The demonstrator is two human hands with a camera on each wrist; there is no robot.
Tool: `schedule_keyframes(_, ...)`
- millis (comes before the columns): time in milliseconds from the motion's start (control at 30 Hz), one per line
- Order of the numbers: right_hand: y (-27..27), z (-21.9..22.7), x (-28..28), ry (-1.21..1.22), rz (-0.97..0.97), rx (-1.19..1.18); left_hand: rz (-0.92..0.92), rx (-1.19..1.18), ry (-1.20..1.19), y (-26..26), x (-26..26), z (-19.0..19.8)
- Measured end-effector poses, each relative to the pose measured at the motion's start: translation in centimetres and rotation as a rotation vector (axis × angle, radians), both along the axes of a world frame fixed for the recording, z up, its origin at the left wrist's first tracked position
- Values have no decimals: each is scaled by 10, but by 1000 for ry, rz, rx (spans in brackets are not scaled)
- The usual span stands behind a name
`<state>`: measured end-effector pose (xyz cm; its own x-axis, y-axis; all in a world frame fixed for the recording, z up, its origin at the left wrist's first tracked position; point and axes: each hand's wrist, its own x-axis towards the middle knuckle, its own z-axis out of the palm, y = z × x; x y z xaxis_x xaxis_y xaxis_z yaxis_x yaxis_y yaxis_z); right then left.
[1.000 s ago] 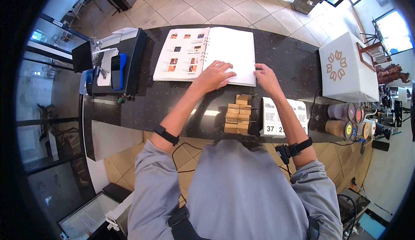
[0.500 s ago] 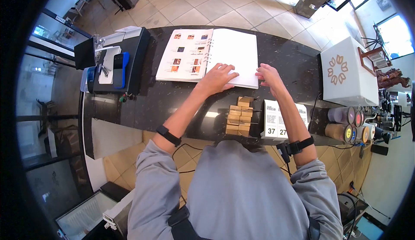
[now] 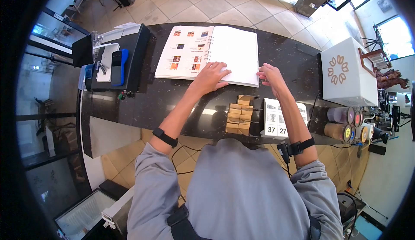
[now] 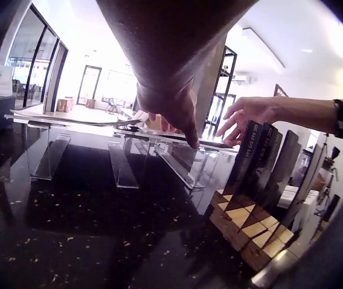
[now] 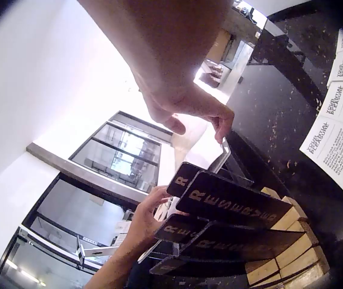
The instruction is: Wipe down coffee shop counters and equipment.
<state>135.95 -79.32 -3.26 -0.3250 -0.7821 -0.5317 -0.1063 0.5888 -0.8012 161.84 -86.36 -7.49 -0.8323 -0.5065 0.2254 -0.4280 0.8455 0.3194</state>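
An open ring-bound book (image 3: 237, 49) lies on the dark counter, printed pictures on its left page and a blank white right page. My left hand (image 3: 210, 76) rests on the near part of the book beside the rings, fingers loosely bent. At the right page's outer edge is my right hand (image 3: 270, 75), its fingertips right at the border. In the right wrist view, the thumb and forefinger of that hand (image 5: 189, 111) stand apart, with the forefinger at the page corner. The left wrist view shows clear stands (image 4: 183, 165) under the book.
Wooden blocks (image 3: 239, 118) bearing dark "RESERVED" signs (image 5: 234, 205) stand on the near side. White number cards (image 3: 271, 116) are beside them, under the right forearm. A white box (image 3: 348, 73) and several jars (image 3: 339, 132) are at right; a black case (image 3: 137, 45) is at left.
My left hand has slid a little left across the book, toward the rings. The right hand's fingers have shifted slightly at the page edge. The book stays open at the same pages.
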Motion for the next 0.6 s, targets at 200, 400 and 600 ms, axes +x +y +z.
schedule_keyframes(200,0,-6,-1,-274,-36,37,58,-73,77,0,-12,14)
schedule_keyframes(400,0,0,11,-382,-104,-125,242,-169,236,-12,-1,33)
schedule_keyframes(600,-4,5,16,-163,60,-259,698,-189,664,-30,39,35)
